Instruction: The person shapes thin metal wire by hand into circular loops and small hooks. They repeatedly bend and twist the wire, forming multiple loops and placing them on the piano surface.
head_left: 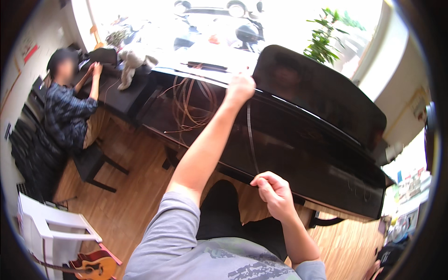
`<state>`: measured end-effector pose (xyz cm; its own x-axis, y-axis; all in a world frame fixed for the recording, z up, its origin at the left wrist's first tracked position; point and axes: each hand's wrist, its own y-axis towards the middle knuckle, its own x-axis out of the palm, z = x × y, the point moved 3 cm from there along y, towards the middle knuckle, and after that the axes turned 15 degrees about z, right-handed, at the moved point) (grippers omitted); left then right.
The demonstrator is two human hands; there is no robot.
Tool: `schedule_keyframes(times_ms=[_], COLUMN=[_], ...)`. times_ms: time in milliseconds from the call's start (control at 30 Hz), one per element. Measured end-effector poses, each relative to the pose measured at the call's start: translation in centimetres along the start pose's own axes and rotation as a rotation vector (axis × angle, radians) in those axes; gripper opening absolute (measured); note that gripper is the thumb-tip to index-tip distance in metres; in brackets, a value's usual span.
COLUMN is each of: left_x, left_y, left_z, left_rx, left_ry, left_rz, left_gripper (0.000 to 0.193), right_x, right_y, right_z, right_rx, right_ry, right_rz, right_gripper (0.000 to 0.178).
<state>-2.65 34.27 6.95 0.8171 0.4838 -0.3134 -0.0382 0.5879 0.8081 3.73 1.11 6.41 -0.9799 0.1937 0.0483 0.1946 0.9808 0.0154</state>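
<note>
A long, thin, dark strip [251, 132] runs nearly straight between my two hands, across the front of a glossy black piano-like cabinet [322, 161]. Stretched far forward, my left hand [241, 88] is closed in a fist at the strip's upper end, by the cabinet's top edge. My right hand [274, 191] pinches the lower end, close to my body. What exactly the strip is made of cannot be made out. Left of my outstretched forearm, a loose coil of brown strands [186, 105] hangs over the dark surface, its loose ends trailing.
A raised black panel [322, 93] stands at the far right, with a plant [324, 39] behind it. At left, a person [70, 102] sits on a black stool [95, 163], hands raised over a black bench [126, 93] beside a plush toy [133, 63]. A guitar [95, 266] lies lower left.
</note>
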Motion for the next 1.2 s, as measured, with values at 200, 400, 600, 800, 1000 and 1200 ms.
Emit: schedule_keyframes(times_ms=[200, 400, 600, 800, 1000, 1200], left_x=[2.6, 4.1, 6.0, 3.9, -2.8, -10.6], left_y=[3.0, 4.9, 8.4, 10.4, 7.7, 0.2], left_z=[-1.2, -5.4, -6.3, -2.6, 0.3, 6.8], left_rx=[-0.210, -0.389, -0.467, -0.521, -0.630, -0.630], left_ry=[0.205, -0.067, -0.270, -0.981, -1.224, -1.163], left_rz=[-0.468, -0.638, -0.198, 0.293, 0.022, -0.289], left_gripper=[0.038, 0.027, 0.025, 0.016, 0.015, 0.018], right_x=[1.1, 2.7, 4.5, 3.5, 1.9, -3.2], right_y=[3.0, 6.6, 8.7, 8.7, 6.0, 0.7], right_z=[0.5, 1.1, 1.0, 1.2, -0.5, -4.8], right_rx=[-0.009, 0.024, 0.007, 0.026, -0.093, -0.402], right_ry=[-0.045, -0.122, -0.177, -0.096, -0.197, -0.400], right_rz=[0.090, 0.115, 0.137, 0.177, 0.216, 0.388], right_gripper=[0.015, 0.016, 0.017, 0.016, 0.014, 0.005])
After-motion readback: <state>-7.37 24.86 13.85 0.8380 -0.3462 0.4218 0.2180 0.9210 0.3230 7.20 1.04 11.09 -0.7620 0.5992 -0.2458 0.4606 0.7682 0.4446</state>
